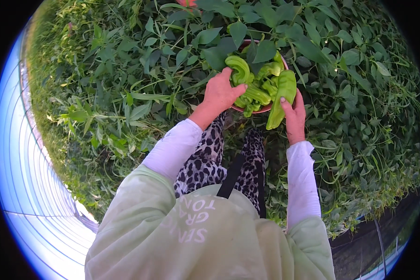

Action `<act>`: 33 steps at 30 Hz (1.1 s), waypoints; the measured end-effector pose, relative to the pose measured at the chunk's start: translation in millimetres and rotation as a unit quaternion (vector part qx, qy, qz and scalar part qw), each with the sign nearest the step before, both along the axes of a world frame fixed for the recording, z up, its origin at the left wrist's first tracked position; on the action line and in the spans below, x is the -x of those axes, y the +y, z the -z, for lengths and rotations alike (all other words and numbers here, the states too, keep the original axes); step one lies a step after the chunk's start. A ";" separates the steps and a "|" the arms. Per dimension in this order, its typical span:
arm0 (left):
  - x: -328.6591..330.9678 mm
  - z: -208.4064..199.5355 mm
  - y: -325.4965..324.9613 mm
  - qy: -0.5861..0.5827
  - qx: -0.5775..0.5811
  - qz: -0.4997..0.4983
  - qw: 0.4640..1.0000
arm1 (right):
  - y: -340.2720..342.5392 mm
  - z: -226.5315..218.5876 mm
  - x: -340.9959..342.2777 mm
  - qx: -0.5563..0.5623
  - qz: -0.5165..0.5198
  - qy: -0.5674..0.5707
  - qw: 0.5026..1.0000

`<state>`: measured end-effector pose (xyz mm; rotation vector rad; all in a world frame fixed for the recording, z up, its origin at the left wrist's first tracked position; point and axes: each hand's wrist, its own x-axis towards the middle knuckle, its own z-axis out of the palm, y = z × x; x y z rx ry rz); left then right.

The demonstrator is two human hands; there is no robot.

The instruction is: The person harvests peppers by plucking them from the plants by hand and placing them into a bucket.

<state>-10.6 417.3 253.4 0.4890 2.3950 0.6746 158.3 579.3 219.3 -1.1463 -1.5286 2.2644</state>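
Observation:
A round container with a pinkish rim (264, 109) sits among the leaves in front of me, heaped with several light green peppers (261, 94). My right hand (295, 116) grips a long, broad green pepper (285, 88) at the container's right side, thumb across its front. At the left side, my left hand (221, 92) closes around a curved green pepper (239, 68). Its index finger and thumb show against the pepper; the other fingers are mostly hidden. Leaves cover the container's far edge.
Dense leafy plants (172, 60) surround the container and my legs. A red patch (186, 3) shows at the top edge. White-blue sheeting (28, 186) curves along the left, and dark sheeting (364, 252) lies at lower right. A black strap (232, 177) hangs before my legs.

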 end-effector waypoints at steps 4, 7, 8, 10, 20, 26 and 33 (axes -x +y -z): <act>-32.1 27.9 -6.8 0.038 0.024 0.054 0.997 | -4.1 29.4 34.0 -0.133 -0.075 -0.051 0.987; -42.4 41.6 6.4 -0.015 0.041 -0.009 0.999 | -5.1 53.8 50.3 -0.246 -0.153 -0.167 0.943; -45.6 41.5 11.1 -0.001 0.024 -0.005 1.000 | -3.2 60.3 53.5 -0.255 -0.160 -0.182 0.936; -43.9 36.2 16.5 -0.023 0.021 -0.013 0.999 | 3.0 68.2 55.1 -0.260 -0.151 -0.169 0.938; 79.6 57.7 35.7 -0.239 -0.338 -0.200 0.888 | 20.1 49.8 13.8 0.106 0.000 -0.015 0.994; 104.5 127.3 33.2 -0.205 -0.284 -0.173 0.920 | 26.4 28.0 -19.8 0.161 0.080 0.035 0.983; 100.3 173.6 37.6 -0.040 -0.037 -0.036 0.998 | 10.3 24.5 -91.9 0.172 0.096 0.017 0.980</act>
